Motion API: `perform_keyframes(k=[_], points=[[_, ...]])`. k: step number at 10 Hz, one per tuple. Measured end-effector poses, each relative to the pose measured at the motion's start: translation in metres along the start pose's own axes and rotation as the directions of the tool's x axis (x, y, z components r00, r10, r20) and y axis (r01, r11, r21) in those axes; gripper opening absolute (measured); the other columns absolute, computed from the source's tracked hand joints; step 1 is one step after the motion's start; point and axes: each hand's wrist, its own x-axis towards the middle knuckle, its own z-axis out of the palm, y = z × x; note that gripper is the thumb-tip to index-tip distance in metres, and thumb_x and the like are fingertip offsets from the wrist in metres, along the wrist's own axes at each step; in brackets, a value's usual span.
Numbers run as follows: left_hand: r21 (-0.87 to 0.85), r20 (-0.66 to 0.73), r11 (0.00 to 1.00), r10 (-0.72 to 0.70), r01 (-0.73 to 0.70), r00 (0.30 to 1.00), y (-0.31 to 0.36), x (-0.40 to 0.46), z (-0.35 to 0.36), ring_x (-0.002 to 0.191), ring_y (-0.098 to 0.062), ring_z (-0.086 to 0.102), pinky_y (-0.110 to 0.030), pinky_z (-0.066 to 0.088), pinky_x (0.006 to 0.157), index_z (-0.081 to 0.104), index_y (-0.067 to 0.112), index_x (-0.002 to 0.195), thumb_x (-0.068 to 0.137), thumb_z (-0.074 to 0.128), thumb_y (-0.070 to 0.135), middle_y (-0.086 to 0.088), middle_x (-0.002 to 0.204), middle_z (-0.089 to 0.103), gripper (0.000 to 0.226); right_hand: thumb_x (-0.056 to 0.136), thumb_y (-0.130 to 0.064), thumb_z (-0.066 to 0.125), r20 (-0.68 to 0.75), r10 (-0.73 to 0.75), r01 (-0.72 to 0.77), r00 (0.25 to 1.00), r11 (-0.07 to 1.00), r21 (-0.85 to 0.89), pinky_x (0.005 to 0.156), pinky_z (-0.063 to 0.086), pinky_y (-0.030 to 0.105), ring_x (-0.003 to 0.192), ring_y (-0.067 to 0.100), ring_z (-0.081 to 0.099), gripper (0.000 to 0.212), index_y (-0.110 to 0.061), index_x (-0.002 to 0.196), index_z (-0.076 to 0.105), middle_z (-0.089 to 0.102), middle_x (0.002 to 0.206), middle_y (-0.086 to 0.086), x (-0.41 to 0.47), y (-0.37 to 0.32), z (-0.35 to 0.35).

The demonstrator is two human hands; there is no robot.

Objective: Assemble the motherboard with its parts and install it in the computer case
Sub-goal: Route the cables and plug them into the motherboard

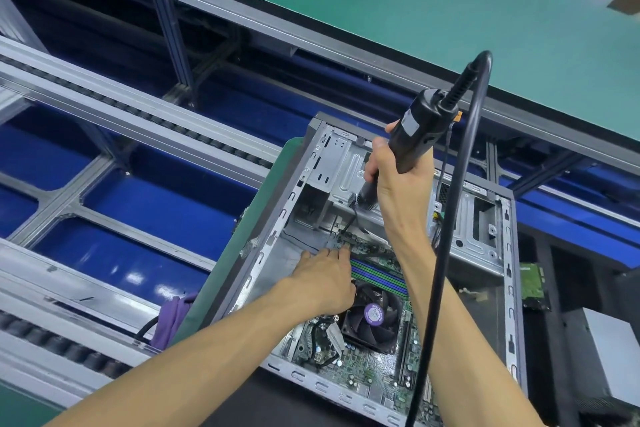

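Nearest, the motherboard lies inside the open computer case, its fan bearing a purple label too blurred to read. Beyond, the left hand rests flat-fingered on the board's far corner, while the right hand grips a black electric screwdriver whose white sticker is illegible.

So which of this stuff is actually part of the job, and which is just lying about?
In use:
computer case
motherboard with its cooler fan
electric screwdriver, gripped by the right hand
left hand, fingers at the board's corner

Lying about:
purple cloth
loose green circuit board
grey box
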Motion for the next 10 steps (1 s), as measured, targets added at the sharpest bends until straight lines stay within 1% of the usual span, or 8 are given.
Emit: perform_keyframes(k=[1, 3, 4, 5, 6, 8, 9, 10], points=[[0.004, -0.001, 1.000, 0.003, -0.003, 1.000, 0.000, 0.001, 0.000, 0.150, -0.028, 0.022, -0.052, 0.019, 0.120, 0.004, 0.004, 0.159, 0.103, 0.038, 0.032, -0.014, 0.162, 0.025, 0.071, 0.085, -0.018, 0.059, 0.004, 0.004, -0.004, 1.000, 1.000, -0.018, 0.049, 0.042, 0.007, 0.045, -0.006, 0.052, 0.020, -0.002, 0.091, 0.050, 0.057, 0.050, -0.019, 0.003, 0.005, -0.001], [0.014, 0.005, 1.000, 0.000, 0.000, 1.000, 0.001, 0.001, 0.000, 0.150, -0.028, 0.021, -0.052, 0.019, 0.121, 0.004, 0.003, 0.158, 0.103, 0.038, 0.032, -0.015, 0.162, 0.025, 0.071, 0.086, -0.020, 0.066, -0.002, 0.016, -0.016, 1.000, 1.000, -0.026, 0.050, 0.045, 0.012, 0.047, -0.001, 0.054, 0.022, -0.004, 0.091, 0.051, 0.058, 0.053, -0.016, 0.009, 0.017, -0.006], [0.018, 0.004, 1.000, 0.000, 0.000, 1.000, 0.001, 0.001, 0.000, 0.150, -0.029, 0.021, -0.052, 0.019, 0.120, 0.005, 0.003, 0.158, 0.103, 0.038, 0.032, -0.015, 0.162, 0.025, 0.070, 0.079, -0.033, 0.066, 0.001, 0.030, -0.030, 1.000, 1.000, -0.006, 0.050, 0.045, 0.012, 0.047, -0.002, 0.054, 0.035, -0.002, 0.089, 0.052, 0.058, 0.052, -0.015, 0.010, 0.019, -0.006], [0.027, 0.012, 1.000, -0.004, 0.004, 1.000, 0.002, 0.002, 0.000, 0.150, -0.029, 0.021, -0.052, 0.018, 0.121, 0.004, 0.003, 0.158, 0.103, 0.038, 0.033, -0.015, 0.162, 0.025, 0.071, 0.082, -0.028, 0.066, 0.010, 0.020, -0.020, 1.000, 1.000, -0.015, 0.051, 0.045, 0.011, 0.047, -0.002, 0.053, 0.025, -0.007, 0.086, 0.051, 0.058, 0.053, -0.016, 0.010, 0.024, -0.008], [0.035, 0.018, 0.999, -0.006, 0.005, 1.000, 0.002, 0.002, 0.001, 0.151, -0.029, 0.020, -0.053, 0.017, 0.121, 0.003, 0.004, 0.159, 0.104, 0.037, 0.033, -0.015, 0.163, 0.024, 0.071, 0.088, -0.017, 0.065, -0.003, 0.027, -0.027, 1.000, 0.999, -0.024, 0.051, 0.045, 0.013, 0.047, 0.001, 0.053, 0.023, 0.002, 0.091, 0.052, 0.057, 0.052, -0.014, 0.012, 0.029, -0.010], [0.043, 0.020, 0.999, -0.007, 0.006, 1.000, 0.002, 0.001, 0.001, 0.151, -0.029, 0.019, -0.055, 0.016, 0.122, 0.002, 0.004, 0.159, 0.104, 0.037, 0.034, -0.015, 0.164, 0.022, 0.072, 0.090, -0.012, 0.062, -0.001, 0.037, -0.037, 0.999, 0.998, -0.043, 0.052, 0.044, 0.013, 0.046, 0.001, 0.052, 0.024, 0.010, 0.092, 0.054, 0.056, 0.051, -0.012, 0.015, 0.033, -0.013], [0.036, 0.016, 0.999, -0.006, 0.006, 1.000, 0.002, 0.001, 0.001, 0.151, -0.029, 0.020, -0.055, 0.016, 0.122, 0.002, 0.004, 0.159, 0.104, 0.037, 0.033, -0.015, 0.163, 0.023, 0.071, 0.093, -0.011, 0.063, 0.020, 0.043, -0.042, 0.999, 0.998, -0.037, 0.053, 0.046, 0.015, 0.048, 0.006, 0.052, 0.018, 0.004, 0.095, 0.054, 0.055, 0.055, -0.008, 0.014, 0.033, -0.014], [0.038, 0.011, 0.999, -0.005, 0.004, 1.000, 0.002, 0.001, 0.000, 0.150, -0.029, 0.021, -0.055, 0.016, 0.121, 0.002, 0.004, 0.159, 0.104, 0.036, 0.033, -0.015, 0.163, 0.024, 0.071, 0.093, -0.018, 0.066, 0.040, 0.031, -0.031, 0.999, 1.000, 0.004, 0.054, 0.049, 0.018, 0.050, 0.009, 0.051, 0.021, -0.007, 0.098, 0.049, 0.052, 0.059, -0.002, 0.010, 0.032, -0.013]])
